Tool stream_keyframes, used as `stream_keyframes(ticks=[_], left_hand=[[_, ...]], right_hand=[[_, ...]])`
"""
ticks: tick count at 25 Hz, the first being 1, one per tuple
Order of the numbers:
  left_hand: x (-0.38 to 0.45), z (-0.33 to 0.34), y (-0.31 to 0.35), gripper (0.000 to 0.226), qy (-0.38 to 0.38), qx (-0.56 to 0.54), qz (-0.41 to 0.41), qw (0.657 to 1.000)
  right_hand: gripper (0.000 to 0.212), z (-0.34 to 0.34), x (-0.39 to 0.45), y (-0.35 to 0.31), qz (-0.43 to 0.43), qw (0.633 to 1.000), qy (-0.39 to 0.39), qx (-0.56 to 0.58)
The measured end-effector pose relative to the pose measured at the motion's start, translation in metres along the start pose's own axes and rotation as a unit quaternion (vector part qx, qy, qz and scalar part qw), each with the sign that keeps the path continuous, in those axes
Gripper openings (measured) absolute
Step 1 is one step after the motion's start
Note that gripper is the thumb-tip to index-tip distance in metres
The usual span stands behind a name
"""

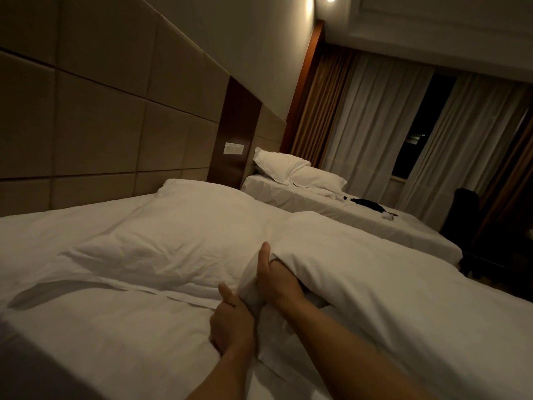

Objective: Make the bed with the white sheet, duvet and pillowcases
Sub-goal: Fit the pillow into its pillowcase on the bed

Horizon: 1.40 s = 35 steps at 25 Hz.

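A white pillow lies at the head of the near bed on the white sheet. The white duvet covers the bed's right part, its top edge folded beside the pillow. My right hand grips that folded edge, thumb on top and fingers tucked under the fabric. Just below it, my left hand is closed on a bunch of the same white fabric, thumb up. Both forearms reach in from the bottom of the view.
A padded beige headboard runs behind the bed, with a wooden panel and light switch. A second bed with two pillows and a dark item stands beyond. Curtains and a dark chair are at the right.
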<state>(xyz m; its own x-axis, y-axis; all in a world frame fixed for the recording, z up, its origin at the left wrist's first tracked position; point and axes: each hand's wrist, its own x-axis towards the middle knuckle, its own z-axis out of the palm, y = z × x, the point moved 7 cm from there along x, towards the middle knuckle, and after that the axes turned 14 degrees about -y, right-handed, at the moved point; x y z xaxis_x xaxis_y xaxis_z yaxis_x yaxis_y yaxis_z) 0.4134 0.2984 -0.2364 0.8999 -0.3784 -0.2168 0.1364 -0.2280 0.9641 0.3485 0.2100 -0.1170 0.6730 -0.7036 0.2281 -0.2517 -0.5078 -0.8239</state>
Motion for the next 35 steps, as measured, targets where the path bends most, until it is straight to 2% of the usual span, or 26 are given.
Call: stream_keyframes(ticks=[2, 5, 6, 10, 12, 15, 16, 18, 19, 20, 21, 23, 26, 28, 29, 31, 33, 35], left_hand=[[0.002, 0.000, 0.000, 0.094, 0.002, -0.022, -0.018, 1.000], [-0.002, -0.005, 0.008, 0.084, 0.026, -0.063, -0.022, 0.997], [-0.005, -0.006, 0.017, 0.078, 0.033, -0.071, -0.003, 0.997], [-0.008, -0.001, 0.065, 0.050, 0.024, -0.066, 0.171, 0.983], [-0.003, 0.005, 0.075, 0.059, 0.009, -0.028, 0.186, 0.982], [0.003, -0.002, 0.071, 0.082, 0.030, -0.034, 0.138, 0.989], [0.006, -0.006, 0.068, 0.085, 0.039, -0.043, 0.118, 0.991], [0.009, -0.011, 0.063, 0.087, 0.041, -0.053, 0.091, 0.994], [0.010, -0.011, 0.063, 0.088, 0.036, -0.054, 0.088, 0.994], [0.010, -0.011, 0.065, 0.088, 0.033, -0.053, 0.091, 0.994], [0.009, -0.009, 0.067, 0.088, 0.033, -0.049, 0.097, 0.994], [0.005, -0.007, 0.073, 0.089, 0.047, -0.040, 0.126, 0.990], [-0.015, -0.008, 0.099, 0.085, 0.094, -0.044, 0.274, 0.956], [-0.028, -0.001, 0.120, 0.067, 0.083, -0.001, 0.373, 0.924], [-0.032, 0.003, 0.128, 0.063, 0.070, 0.027, 0.395, 0.916], [-0.033, 0.009, 0.135, 0.072, 0.052, 0.077, 0.389, 0.917], [-0.026, 0.013, 0.137, 0.088, 0.039, 0.104, 0.351, 0.930], [-0.019, 0.012, 0.141, 0.093, 0.032, 0.094, 0.308, 0.946]], right_hand=[[0.059, 0.003, 0.001, 0.000, -0.015, 0.999, 0.049, -0.012], [0.071, 0.005, -0.001, -0.009, -0.033, 0.995, -0.004, -0.093], [0.068, 0.003, -0.002, -0.007, -0.042, 0.994, -0.015, -0.098], [0.057, 0.005, -0.010, 0.004, 0.012, 0.996, -0.069, -0.055], [0.058, 0.003, -0.014, 0.009, 0.036, 0.995, -0.087, -0.023], [0.055, -0.002, -0.028, 0.010, 0.068, 0.989, -0.082, 0.100], [0.063, -0.008, -0.031, 0.019, 0.063, 0.980, -0.040, 0.183], [0.096, -0.026, -0.035, 0.051, 0.084, 0.930, 0.074, 0.351], [0.098, -0.036, -0.042, 0.054, 0.088, 0.905, 0.100, 0.404], [0.090, -0.047, -0.050, 0.053, 0.089, 0.892, 0.117, 0.427], [0.079, -0.060, -0.056, 0.052, 0.094, 0.890, 0.141, 0.424], [0.076, -0.081, -0.065, 0.056, 0.108, 0.896, 0.192, 0.386], [0.081, -0.086, -0.060, 0.056, 0.132, 0.911, 0.187, 0.343], [0.085, -0.082, -0.051, 0.056, 0.145, 0.910, 0.178, 0.345], [0.087, -0.080, -0.045, 0.056, 0.144, 0.908, 0.176, 0.352], [0.097, -0.076, -0.042, 0.055, 0.158, 0.904, 0.164, 0.362], [0.097, -0.077, -0.045, 0.056, 0.161, 0.907, 0.145, 0.361], [0.108, -0.092, -0.057, 0.062, 0.166, 0.895, 0.168, 0.380]])
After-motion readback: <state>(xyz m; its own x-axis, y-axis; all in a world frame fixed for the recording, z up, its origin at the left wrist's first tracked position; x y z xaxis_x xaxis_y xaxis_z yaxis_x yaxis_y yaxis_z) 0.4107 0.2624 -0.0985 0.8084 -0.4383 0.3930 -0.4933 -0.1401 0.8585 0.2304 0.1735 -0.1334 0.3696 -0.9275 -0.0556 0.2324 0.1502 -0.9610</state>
